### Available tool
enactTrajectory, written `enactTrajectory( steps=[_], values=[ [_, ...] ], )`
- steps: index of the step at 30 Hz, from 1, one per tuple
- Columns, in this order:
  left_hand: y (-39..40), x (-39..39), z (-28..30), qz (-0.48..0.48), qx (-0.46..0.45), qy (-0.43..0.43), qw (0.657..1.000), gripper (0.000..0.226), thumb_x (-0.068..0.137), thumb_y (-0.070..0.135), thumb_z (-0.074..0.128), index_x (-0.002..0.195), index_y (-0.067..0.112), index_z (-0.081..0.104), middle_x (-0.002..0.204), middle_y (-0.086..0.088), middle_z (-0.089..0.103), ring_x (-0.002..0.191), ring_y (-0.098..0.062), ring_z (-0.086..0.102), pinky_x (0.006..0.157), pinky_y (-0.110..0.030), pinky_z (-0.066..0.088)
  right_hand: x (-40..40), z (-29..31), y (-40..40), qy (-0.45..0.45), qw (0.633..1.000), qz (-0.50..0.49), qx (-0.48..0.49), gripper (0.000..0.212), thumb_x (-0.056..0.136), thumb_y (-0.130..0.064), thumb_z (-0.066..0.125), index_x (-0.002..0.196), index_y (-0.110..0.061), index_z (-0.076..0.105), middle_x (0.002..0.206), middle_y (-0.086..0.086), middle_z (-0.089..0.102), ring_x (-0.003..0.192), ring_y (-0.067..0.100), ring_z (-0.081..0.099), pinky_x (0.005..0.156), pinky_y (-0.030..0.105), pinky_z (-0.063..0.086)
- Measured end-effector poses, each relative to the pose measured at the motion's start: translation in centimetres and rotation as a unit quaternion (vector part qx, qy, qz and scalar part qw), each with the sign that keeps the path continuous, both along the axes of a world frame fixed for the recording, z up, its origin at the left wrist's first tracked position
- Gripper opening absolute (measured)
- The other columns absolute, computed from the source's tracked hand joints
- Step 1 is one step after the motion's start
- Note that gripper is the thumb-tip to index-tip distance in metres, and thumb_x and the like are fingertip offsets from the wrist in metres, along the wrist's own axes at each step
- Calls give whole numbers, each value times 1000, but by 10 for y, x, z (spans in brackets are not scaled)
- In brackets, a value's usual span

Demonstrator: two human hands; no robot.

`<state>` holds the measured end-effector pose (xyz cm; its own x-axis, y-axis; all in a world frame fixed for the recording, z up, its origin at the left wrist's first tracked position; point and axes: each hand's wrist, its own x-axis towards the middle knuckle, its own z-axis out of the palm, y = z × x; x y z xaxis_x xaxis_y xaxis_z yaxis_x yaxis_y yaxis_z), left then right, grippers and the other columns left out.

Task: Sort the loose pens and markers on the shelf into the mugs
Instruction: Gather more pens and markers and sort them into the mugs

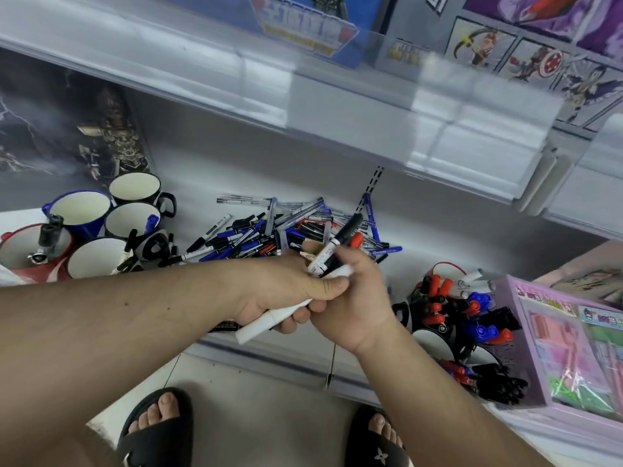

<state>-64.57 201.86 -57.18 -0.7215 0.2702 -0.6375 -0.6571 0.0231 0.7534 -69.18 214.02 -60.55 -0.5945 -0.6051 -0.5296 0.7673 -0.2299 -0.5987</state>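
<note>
A heap of loose pens and markers (269, 230) with black, blue and red caps lies on the white shelf (202, 170). In front of the heap my left hand (283, 294) grips a bundle of white-barrelled markers (266, 323). My right hand (354, 294) meets it and pinches a black-capped marker (340, 235) that sticks up from the bundle. Several mugs (81, 210) stand at the left, mostly empty, a few holding single markers. At the right, mugs (448, 298) are packed with red, blue and black markers.
A clear-fronted upper shelf (337, 96) overhangs the work area. A purple boxed toy set (573, 348) stands at the right beside the full mugs. A dark poster box (67, 129) sits behind the left mugs. My sandalled feet (158, 429) are on the tiled floor below.
</note>
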Motion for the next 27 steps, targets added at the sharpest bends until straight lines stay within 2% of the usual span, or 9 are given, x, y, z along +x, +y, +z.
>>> enactTrajectory(
  steps=[3,5,7,10,14,17,19,22,27],
  values=[
    [2,-4,-6,-9,-98,32,995,22,88,28,72,81,16,54,66,-5,51,44,-10,36,45,-20,31,-40,-25,11,-72,992,-107,0,70,81,-65,52,120,-9,66,129,21,61,116,37,58,102,48,42],
    [0,-4,-13,1,-148,55,987,20,86,23,72,89,11,56,72,-9,52,42,-12,38,46,-22,33,-66,-49,14,21,966,-141,217,65,84,-62,51,124,-13,63,127,11,62,114,29,57,102,43,42],
    [-6,-2,-18,28,-186,66,980,21,84,21,71,96,8,59,66,-5,51,41,-12,40,46,-24,36,-91,-83,23,86,890,-77,442,55,81,-55,58,119,-15,62,114,5,62,104,25,56,97,42,47],
    [-16,2,-21,65,-214,69,972,16,84,20,70,82,12,56,62,-3,48,42,-12,41,45,-24,37,-121,-128,37,125,791,60,596,49,72,-54,59,102,-15,63,95,9,61,99,29,57,95,45,51],
    [-30,7,-21,121,-243,72,960,25,83,21,71,72,15,49,47,1,46,36,-11,39,40,-20,35,-125,-138,42,97,780,81,613,27,93,-35,56,87,-8,56,82,10,53,75,23,52,82,35,52],
    [-35,9,-22,154,-237,65,957,23,85,16,70,74,16,49,44,3,45,32,-9,39,40,-18,34,-129,-156,45,152,713,115,675,35,89,-39,50,94,-6,61,94,12,61,89,26,60,87,37,53],
    [-36,10,-24,152,-236,61,958,22,84,18,70,76,17,50,46,2,45,34,-11,40,43,-20,35,-123,-154,42,197,683,113,694,23,94,-28,51,88,-6,58,84,9,59,82,23,59,71,32,50],
    [-37,9,-27,141,-240,58,959,21,83,20,71,78,17,51,47,1,46,40,-16,41,46,-25,38,-109,-147,43,228,681,38,695,11,92,-16,59,96,-6,62,76,7,57,68,21,56,55,28,45],
    [-37,9,-27,134,-231,51,963,22,82,25,74,82,17,53,50,-2,50,43,-20,44,52,-30,39,-103,-143,34,396,650,97,641,32,89,-13,58,118,-18,46,100,7,60,90,26,58,74,38,51]
  ],
)
